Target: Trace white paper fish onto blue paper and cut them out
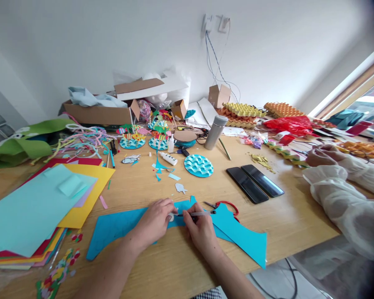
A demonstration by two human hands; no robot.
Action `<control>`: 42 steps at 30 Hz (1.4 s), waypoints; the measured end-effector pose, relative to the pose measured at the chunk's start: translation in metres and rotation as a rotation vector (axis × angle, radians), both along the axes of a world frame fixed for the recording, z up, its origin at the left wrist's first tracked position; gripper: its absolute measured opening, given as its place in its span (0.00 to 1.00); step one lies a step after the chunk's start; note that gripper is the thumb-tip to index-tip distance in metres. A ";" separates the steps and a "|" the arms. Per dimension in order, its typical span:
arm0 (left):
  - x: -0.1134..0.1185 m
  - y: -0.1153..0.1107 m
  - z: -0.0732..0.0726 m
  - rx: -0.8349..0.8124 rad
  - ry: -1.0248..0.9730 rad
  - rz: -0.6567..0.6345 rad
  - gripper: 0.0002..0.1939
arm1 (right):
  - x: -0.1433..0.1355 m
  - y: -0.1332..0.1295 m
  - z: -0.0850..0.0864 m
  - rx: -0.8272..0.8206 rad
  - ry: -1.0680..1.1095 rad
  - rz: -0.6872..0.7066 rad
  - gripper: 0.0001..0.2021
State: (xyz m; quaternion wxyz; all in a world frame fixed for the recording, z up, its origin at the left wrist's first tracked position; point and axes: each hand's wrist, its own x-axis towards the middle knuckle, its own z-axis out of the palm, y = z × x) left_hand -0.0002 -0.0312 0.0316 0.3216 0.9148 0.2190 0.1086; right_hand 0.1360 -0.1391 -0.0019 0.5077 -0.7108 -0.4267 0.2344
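My right hand (202,228) is closed round a slim pen (202,213), its tip pointing left. My left hand (156,219) has its fingers bent and pressed together on a small whitish piece (171,217) right by the pen's tip. Both hands rest over a blue sheet of paper (118,224) with a curved cut edge. More cut blue paper (249,241) lies to the right, partly covering red-handled scissors (229,204). Beyond the hands lie a grey paper fish cutout (180,188) and a round blue wavy disc (198,165).
Coloured paper sheets (28,207) are stacked at left. A glue bottle (168,158), grey flask (216,133) and two phones (247,185) (263,180) stand or lie beyond. A co-worker's white-sleeved arm (339,199) is at right. Egg trays (243,110) and boxes (96,113) line the back.
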 end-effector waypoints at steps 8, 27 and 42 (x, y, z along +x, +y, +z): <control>0.000 0.001 -0.002 -0.009 -0.027 -0.002 0.15 | 0.001 0.000 -0.001 -0.020 -0.031 -0.072 0.14; 0.000 0.002 -0.002 -0.025 -0.020 0.003 0.15 | 0.002 -0.001 0.003 0.117 0.040 -0.136 0.15; 0.004 0.014 0.010 -0.031 0.112 -0.057 0.13 | -0.004 -0.002 0.009 0.099 -0.065 0.128 0.11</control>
